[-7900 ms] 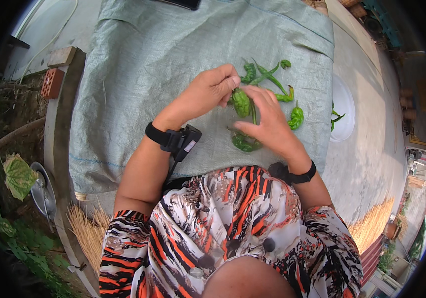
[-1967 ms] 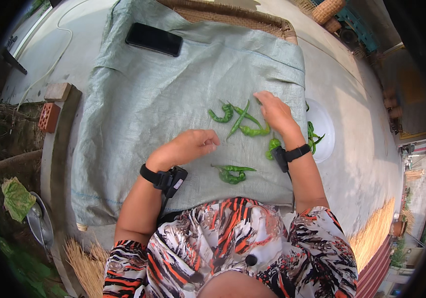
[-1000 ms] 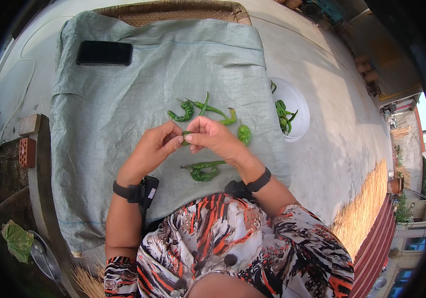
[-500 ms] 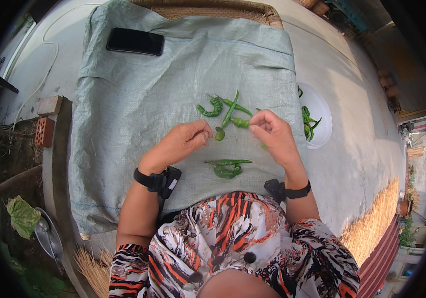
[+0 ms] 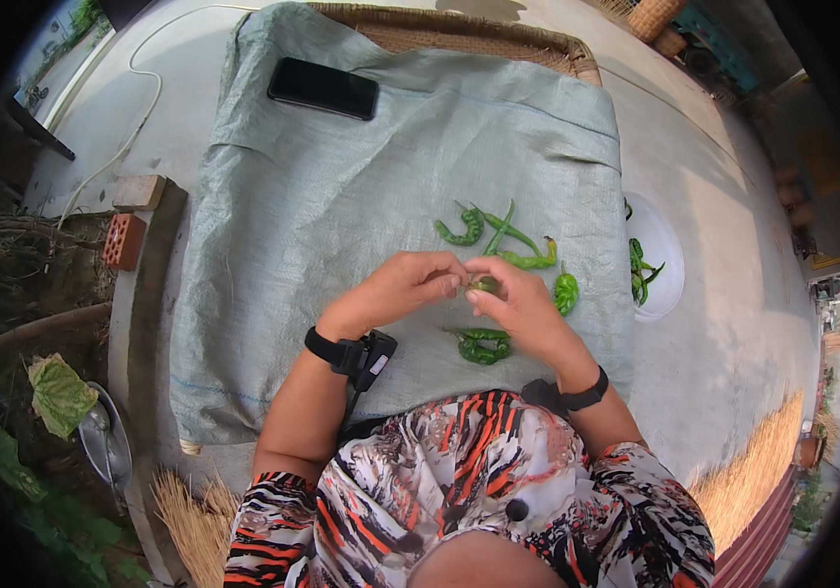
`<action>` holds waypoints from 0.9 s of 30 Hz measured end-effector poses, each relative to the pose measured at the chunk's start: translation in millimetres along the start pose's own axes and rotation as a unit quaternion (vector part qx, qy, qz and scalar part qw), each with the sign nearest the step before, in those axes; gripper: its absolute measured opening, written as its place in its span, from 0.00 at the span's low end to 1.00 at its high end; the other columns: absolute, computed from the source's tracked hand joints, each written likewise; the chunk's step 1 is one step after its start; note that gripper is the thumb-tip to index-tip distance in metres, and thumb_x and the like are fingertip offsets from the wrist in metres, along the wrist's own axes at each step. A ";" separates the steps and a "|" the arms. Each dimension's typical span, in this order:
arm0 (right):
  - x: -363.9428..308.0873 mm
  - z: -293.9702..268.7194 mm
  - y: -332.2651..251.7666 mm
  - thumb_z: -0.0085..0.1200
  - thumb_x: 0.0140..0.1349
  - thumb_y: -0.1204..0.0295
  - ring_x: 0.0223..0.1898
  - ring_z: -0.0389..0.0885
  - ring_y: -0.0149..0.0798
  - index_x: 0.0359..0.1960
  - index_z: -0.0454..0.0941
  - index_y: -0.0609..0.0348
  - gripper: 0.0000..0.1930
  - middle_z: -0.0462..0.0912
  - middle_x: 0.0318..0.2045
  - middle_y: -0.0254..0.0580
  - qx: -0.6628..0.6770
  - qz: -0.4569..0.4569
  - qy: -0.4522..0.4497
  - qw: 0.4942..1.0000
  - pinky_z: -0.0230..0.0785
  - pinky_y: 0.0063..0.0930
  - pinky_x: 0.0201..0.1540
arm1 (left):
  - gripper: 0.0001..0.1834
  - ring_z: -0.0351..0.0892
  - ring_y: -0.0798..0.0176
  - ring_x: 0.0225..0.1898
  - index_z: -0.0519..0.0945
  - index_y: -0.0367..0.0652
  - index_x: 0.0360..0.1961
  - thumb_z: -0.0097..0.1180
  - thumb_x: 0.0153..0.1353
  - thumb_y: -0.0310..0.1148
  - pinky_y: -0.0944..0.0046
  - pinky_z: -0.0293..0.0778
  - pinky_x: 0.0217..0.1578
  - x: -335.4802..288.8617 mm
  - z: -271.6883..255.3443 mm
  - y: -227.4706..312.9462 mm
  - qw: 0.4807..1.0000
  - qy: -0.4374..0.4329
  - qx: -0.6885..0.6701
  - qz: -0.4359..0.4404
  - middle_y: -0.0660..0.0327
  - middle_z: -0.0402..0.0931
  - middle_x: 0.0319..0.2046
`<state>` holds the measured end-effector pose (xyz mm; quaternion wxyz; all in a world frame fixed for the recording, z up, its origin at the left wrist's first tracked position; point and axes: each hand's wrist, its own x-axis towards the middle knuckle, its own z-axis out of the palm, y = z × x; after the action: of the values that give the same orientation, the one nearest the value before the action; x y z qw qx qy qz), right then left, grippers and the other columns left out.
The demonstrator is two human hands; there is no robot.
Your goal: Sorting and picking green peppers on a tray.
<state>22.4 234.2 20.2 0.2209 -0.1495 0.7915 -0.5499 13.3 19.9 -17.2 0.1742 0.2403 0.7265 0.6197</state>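
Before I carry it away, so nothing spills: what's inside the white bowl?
Green peppers lie in the white bowl. The cloth hides its left side, so anything there can't be seen.

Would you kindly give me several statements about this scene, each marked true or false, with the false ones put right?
1. The left hand and right hand come together at a small green pepper. True.
2. The peppers lying on the sheet are all red. False: they are green peppers.
3. A black phone lies on the grey-green sheet. True.
4. The left hand rests on the black phone. False: the hand is well apart from it.
5. A white bowl is to the right of the sheet. True.
6. The white bowl holds tomatoes. False: green peppers show in it.
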 end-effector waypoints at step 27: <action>48.4 -51.1 34.9 0.48 0.55 0.83 0.41 0.78 0.50 0.41 0.77 0.56 0.13 0.78 0.40 0.41 -0.460 -0.169 0.033 0.871 0.71 0.41 0.42 | 0.16 0.80 0.52 0.38 0.74 0.38 0.50 0.54 0.64 0.34 0.56 0.74 0.40 -5.4 3.6 -15.6 0.983 0.026 0.171 -0.057 0.52 0.80 0.35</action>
<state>-45.2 264.3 -6.3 0.0043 -0.3477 0.9244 -0.1567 17.6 18.0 -33.4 0.1464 0.2087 0.8385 0.4816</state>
